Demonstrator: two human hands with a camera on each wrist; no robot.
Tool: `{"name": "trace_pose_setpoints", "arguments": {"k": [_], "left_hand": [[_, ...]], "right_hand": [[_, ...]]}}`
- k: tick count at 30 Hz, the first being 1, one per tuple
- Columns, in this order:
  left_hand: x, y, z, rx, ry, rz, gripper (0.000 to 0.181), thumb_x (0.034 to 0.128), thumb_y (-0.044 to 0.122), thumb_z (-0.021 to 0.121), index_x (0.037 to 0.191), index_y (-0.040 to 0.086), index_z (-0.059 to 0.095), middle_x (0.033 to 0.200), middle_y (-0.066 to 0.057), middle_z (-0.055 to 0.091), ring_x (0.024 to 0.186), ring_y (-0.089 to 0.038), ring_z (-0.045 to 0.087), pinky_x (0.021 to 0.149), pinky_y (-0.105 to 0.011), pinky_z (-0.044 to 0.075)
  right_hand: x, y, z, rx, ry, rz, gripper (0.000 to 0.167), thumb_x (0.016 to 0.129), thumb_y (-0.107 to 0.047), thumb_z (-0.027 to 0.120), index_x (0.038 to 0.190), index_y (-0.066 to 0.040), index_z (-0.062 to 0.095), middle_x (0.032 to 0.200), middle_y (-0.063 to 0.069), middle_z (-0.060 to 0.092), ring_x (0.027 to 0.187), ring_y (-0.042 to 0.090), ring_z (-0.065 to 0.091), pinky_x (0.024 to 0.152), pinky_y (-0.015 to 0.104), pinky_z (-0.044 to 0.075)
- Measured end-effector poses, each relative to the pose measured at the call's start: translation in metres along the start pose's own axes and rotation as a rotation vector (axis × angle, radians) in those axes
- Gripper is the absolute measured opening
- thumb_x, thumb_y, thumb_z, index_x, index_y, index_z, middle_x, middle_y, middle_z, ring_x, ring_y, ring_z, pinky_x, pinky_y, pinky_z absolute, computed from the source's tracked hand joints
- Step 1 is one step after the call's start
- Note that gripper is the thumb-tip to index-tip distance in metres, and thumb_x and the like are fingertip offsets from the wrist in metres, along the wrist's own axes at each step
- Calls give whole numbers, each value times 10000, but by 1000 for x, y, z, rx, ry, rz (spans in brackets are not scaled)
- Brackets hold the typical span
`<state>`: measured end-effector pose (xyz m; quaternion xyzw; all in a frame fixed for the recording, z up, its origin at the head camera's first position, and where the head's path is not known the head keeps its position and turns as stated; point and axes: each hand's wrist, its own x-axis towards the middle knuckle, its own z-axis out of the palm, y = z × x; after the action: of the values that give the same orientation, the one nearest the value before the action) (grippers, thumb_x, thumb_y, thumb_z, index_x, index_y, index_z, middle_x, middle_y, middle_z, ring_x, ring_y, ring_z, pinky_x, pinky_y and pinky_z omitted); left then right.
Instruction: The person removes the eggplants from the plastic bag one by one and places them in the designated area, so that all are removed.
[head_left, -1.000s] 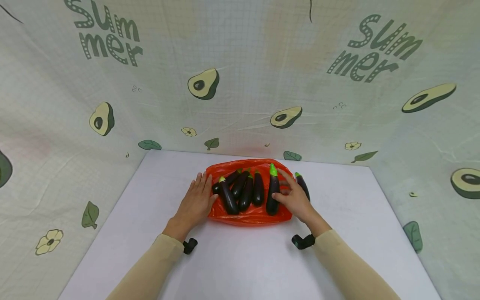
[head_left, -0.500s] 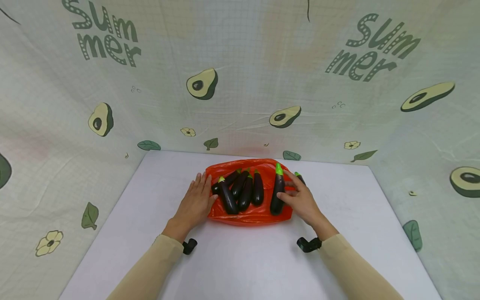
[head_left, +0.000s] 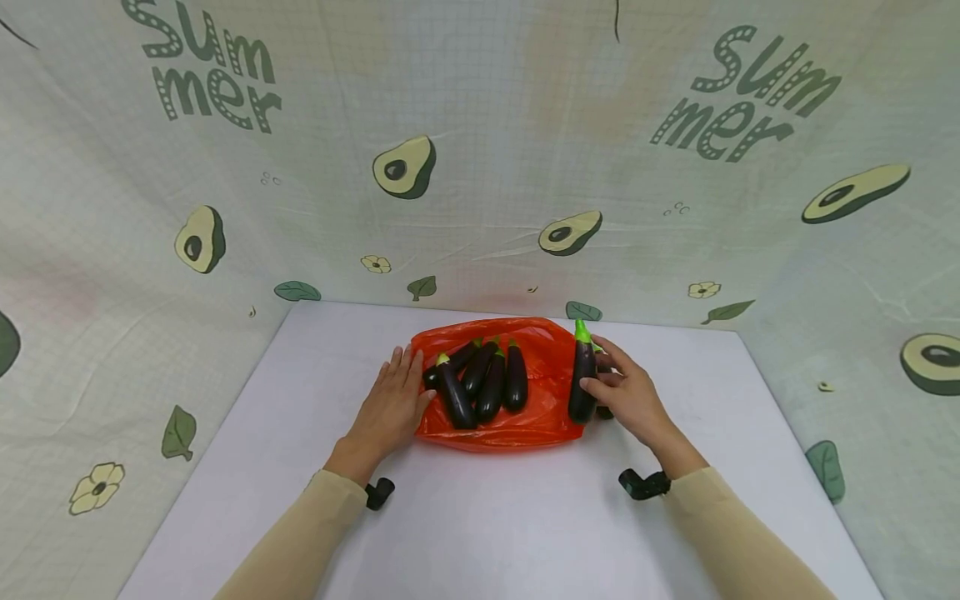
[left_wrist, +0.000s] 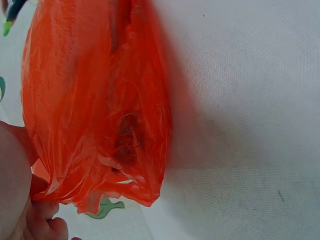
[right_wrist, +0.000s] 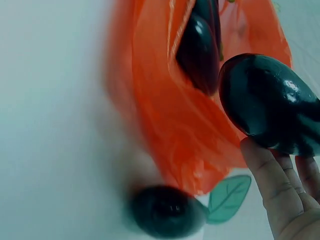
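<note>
My right hand (head_left: 633, 400) grips a dark purple eggplant (head_left: 581, 379) with a bright green stem, upright over the right rim of a red plastic bag (head_left: 551, 429). In the right wrist view its rounded end (right_wrist: 267, 102) is above the fingers (right_wrist: 275, 185). My left hand (head_left: 390, 408) holds the bag's left edge, thumb over the rim and the other fingers outside. Several eggplants (head_left: 491, 387) lie side by side inside the open bag. Another eggplant (right_wrist: 167, 212) lies on the table just right of the bag, mostly hidden behind my right hand in the head view.
The white table (head_left: 480, 517) extends around the bag on all sides. A cloth (head_left: 480, 167) printed with avocados and leaves hangs behind the table and at both sides. A small black camera (head_left: 643, 483) sits on my right wrist, another camera (head_left: 380, 493) on my left.
My right hand has moved right with the gripped eggplant, from inside the bag to over its right rim. It now covers most of the eggplant on the table. My left hand stays put.
</note>
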<state>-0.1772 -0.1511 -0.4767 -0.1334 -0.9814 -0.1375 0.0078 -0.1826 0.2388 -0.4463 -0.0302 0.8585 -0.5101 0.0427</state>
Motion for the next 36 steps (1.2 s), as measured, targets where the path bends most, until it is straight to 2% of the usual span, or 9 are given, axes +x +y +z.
{"name": "trace_pose_setpoints", "arguments": {"k": [3,14,20,27,36], "left_hand": [[0,0,0,2,-2,-1,788,1091,365,566,1671,-11,189,1746,-219,184,1638,-404,93,1313,-557,153],[0,-1,-1,16,-1,10,788,1089,361,572,1671,-10,191,1750,-211,179,1638,-401,99,1314,-555,156],[0,-2,-1,19,-2,12,785,1090,364,569,1670,-10,195,1749,-212,183,1638,-401,99,1314,-551,149],[1,-3,0,30,1,16,786,1086,365,577,1668,-11,206,1747,-213,189,1636,-402,113,1313,-560,172],[0,-2,0,35,-17,9,788,1089,377,567,1668,-13,201,1737,-229,210,1636,-407,104,1313,-558,154]], "right_hand": [[0,1,-8,-42,21,2,751,1025,-209,688,1672,-295,316,1541,252,490,1290,464,620,969,561,601],[5,13,-45,-169,65,18,738,1042,-212,648,1684,-215,286,1531,312,471,1277,506,620,906,539,630],[12,26,-60,-229,77,61,741,1043,-237,653,1680,-159,283,1541,347,454,1301,523,601,914,538,627],[19,41,-65,-209,68,132,734,1038,-228,648,1675,-143,295,1562,352,440,1338,517,577,931,524,626],[29,60,-63,-230,38,179,729,1042,-246,640,1672,-124,295,1563,352,438,1323,495,577,924,487,632]]}}
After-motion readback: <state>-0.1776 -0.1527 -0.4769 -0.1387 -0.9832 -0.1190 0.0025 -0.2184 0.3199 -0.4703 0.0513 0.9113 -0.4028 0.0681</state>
